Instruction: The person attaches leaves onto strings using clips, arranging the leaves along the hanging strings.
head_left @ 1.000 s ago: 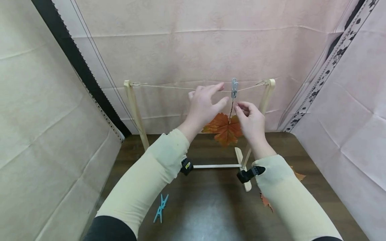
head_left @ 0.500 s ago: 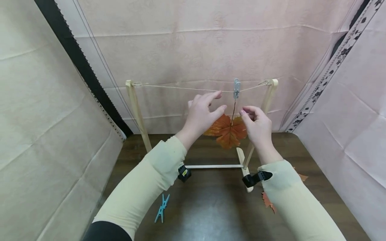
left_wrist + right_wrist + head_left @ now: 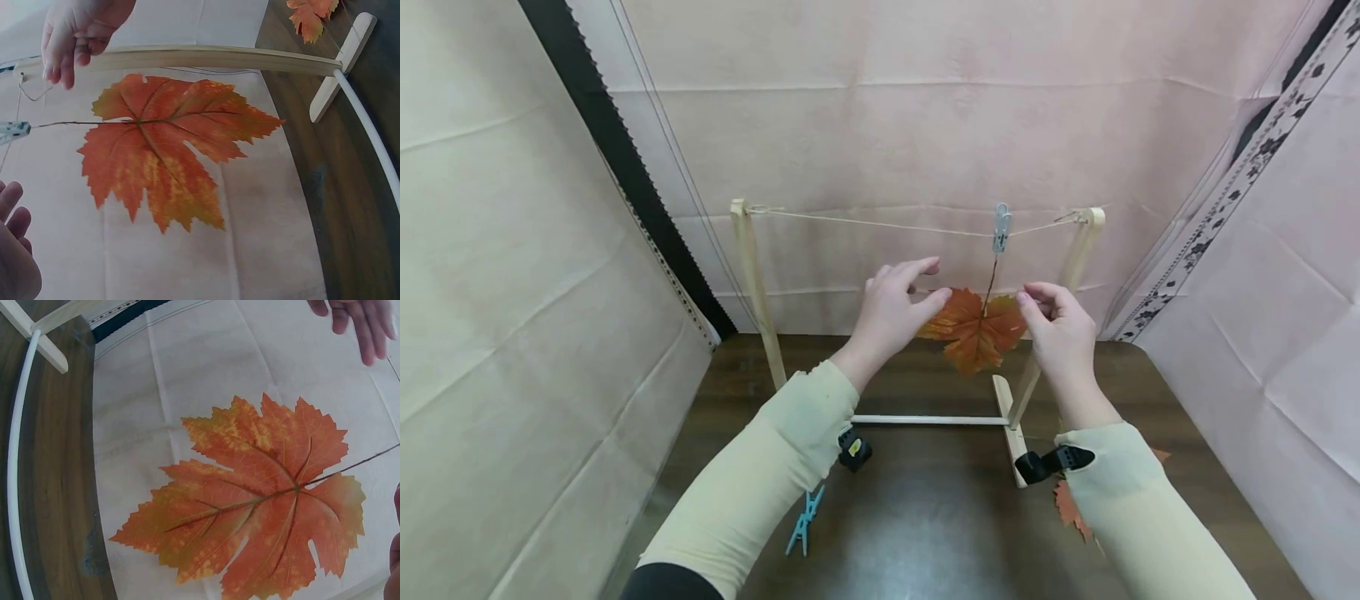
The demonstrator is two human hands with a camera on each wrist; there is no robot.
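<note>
An orange-red artificial maple leaf [image 3: 976, 340] hangs by its thin brown stem from a pale blue clothespin [image 3: 1002, 229]. That clothespin sits on a white string [image 3: 865, 222] tied between two wooden posts. My left hand [image 3: 895, 304] is just left of the leaf, thumb and fingers apart, holding nothing. On the leaf's other side is my right hand [image 3: 1058, 333], fingers loosely bent and holding nothing; the left wrist view shows these fingers [image 3: 65, 59] beside the string's end. The whole leaf [image 3: 250, 500] shows between the hands in the right wrist view.
A second blue clothespin [image 3: 806, 522] lies on the dark wooden table [image 3: 925, 517] at the lower left. More orange leaves [image 3: 1070, 508] lie by my right sleeve. A white rod [image 3: 932, 420] joins the stand's base. Pale cloth walls [image 3: 850, 142] enclose the table.
Both hands have drawn down and away from the clothespin and stem, and the right one has also shifted rightward. The leaf stays hanging. The head view has shifted slightly.
</note>
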